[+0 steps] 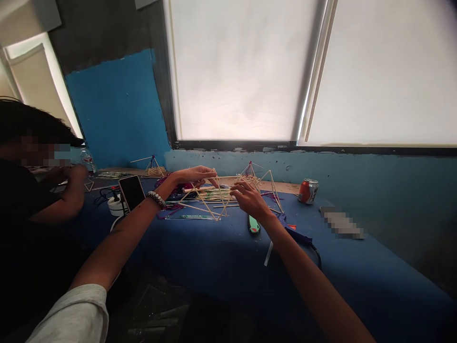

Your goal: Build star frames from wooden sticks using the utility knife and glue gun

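Note:
Both of my hands are at a frame of thin wooden sticks (205,200) that is joined into an open, angular shape above the blue-covered table. My left hand (194,176), with a beaded bracelet (155,199) on its wrist, grips the frame's upper stick. My right hand (250,199) has its fingers curled around sticks on the frame's right side. Just beyond it stands a similar stick pyramid (266,188) with purple thread at its apex. A bundle of loose sticks (214,194) lies under the held frame.
A green-handled utility knife (253,225), a dark hot glue gun (298,237) with its cord, and a glue stick (268,254) lie near my right arm. A smartphone (132,192), soda can (307,191), and small stick pyramid (153,167) stand around. A seated person (35,162) works at left.

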{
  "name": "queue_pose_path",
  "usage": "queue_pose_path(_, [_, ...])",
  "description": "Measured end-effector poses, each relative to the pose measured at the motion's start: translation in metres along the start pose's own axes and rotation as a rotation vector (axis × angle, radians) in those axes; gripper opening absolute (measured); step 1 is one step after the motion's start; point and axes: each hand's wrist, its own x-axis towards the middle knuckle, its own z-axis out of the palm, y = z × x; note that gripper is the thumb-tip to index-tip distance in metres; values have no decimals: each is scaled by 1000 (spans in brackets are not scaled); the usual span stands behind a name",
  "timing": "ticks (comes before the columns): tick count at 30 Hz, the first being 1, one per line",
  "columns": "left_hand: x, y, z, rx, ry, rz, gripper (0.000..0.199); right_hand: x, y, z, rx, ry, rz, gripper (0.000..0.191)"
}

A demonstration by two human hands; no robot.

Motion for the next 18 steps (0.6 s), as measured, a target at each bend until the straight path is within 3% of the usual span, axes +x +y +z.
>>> queue_pose_path(3, [-8,9,7,251,-220,-60,28,3,-4,-4,70,107,91,34])
queue_pose_path(7, [-10,11,15,238,-109,7,32,9,-15,-1,374,366,498,32])
queue_pose_path(9, [-7,6,20,186,-34,47,35,12,-18,5,683,305,684,45])
queue_pose_path(12, [1,-7,29,142,24,84,36,13,-19,13,1055,40,799,54])
queue_pose_path(14, [4,-19,35,52,72,91,36,11,-17,15,1094,23,848,53])
queue_pose_path(18, [-4,-52,43,-269,109,43,48,8,-12,15,1005,117,908,45])
